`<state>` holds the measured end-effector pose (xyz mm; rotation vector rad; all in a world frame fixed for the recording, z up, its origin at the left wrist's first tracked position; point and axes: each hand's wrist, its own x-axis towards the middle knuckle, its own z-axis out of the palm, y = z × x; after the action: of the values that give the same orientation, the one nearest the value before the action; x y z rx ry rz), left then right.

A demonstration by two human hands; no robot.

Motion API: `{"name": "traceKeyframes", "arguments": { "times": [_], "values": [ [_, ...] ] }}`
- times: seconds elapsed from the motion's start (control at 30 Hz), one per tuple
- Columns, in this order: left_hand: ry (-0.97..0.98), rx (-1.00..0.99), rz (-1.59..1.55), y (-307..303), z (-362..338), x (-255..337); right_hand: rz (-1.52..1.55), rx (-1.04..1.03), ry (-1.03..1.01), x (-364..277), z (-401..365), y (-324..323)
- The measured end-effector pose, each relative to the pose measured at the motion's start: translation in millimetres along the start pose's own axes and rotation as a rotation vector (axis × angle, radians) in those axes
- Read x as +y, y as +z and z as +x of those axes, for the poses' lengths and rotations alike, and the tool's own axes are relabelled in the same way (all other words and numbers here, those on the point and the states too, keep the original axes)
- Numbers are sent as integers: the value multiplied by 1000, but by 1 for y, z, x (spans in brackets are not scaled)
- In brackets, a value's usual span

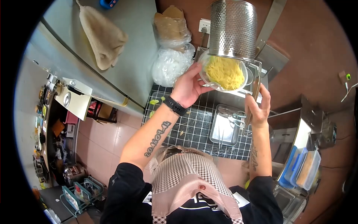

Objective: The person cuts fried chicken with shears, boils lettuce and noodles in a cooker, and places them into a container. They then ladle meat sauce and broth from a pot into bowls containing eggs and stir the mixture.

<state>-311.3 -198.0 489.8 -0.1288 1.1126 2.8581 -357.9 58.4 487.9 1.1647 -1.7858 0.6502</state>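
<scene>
A clear round bowl (pixel 201 76) sits in my left hand (pixel 187 87), whose fingers curl round its left side. Yellow noodle-like strands (pixel 225 72) fill the bowl. Just above it is a perforated metal strainer basket (pixel 233 30), tilted with its opening toward the bowl. My right hand (pixel 259 106) is closed around the strainer's long handle (pixel 256 86) at the right. Below the bowl, a metal tray (pixel 225 127) with tongs or similar utensils lies on the black tiled counter (pixel 194 123).
Plastic bags (pixel 169 65) stand left of the bowl, beside a grey appliance with a hanging cloth (pixel 100 37). Lidded plastic containers (pixel 307 170) are at the right. A wire rack (pixel 80 196) is at the lower left.
</scene>
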Motion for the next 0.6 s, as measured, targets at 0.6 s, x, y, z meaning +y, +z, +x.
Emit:
{"name": "traceKeyframes", "arguments": {
  "times": [0.6],
  "values": [
    [-63, -119, -5, 16, -10, -2, 31, -175, 273, -14, -23, -26]
  ]
}}
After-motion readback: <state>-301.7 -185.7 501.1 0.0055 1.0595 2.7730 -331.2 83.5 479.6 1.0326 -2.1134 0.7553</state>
